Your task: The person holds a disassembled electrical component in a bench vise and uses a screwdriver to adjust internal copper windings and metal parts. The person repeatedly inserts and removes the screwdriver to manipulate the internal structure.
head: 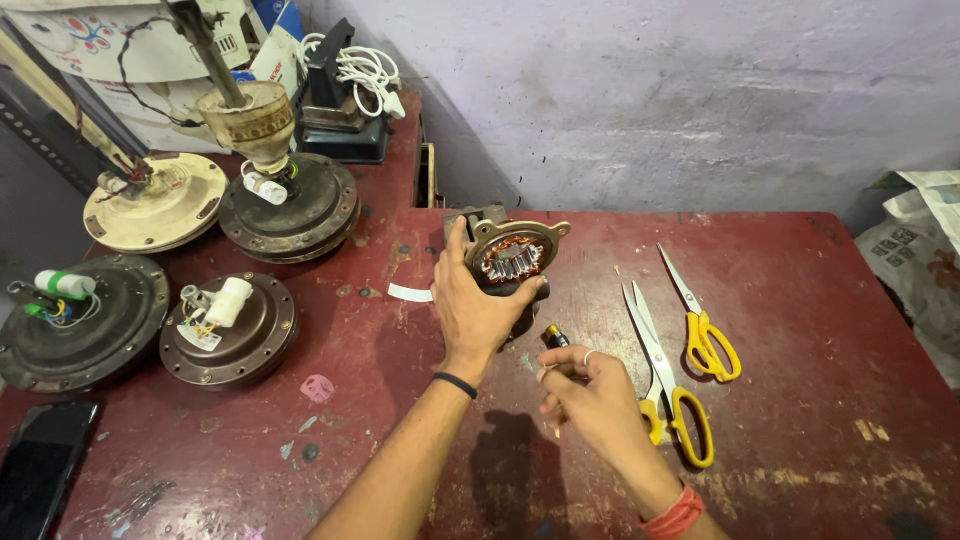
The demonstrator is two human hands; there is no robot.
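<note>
Soft, even light falls from above and slightly ahead, bright enough to read the red worktop [780,300] clearly. 1 blurred shadow pools at 6 o'clock beneath the right hand [590,395]. Dull glare sits on the scissors [655,345] blades and the phone [40,465] at 8 o'clock. Focus is sharp centrally; wide-angle stretching bends the edges, and the 10 o'clock corner runs dimmer.

The motor [512,258] sits in the middle of the table [800,300]. Two scissors [680,350] lie to its right, fan parts [230,330] to its left.
</note>
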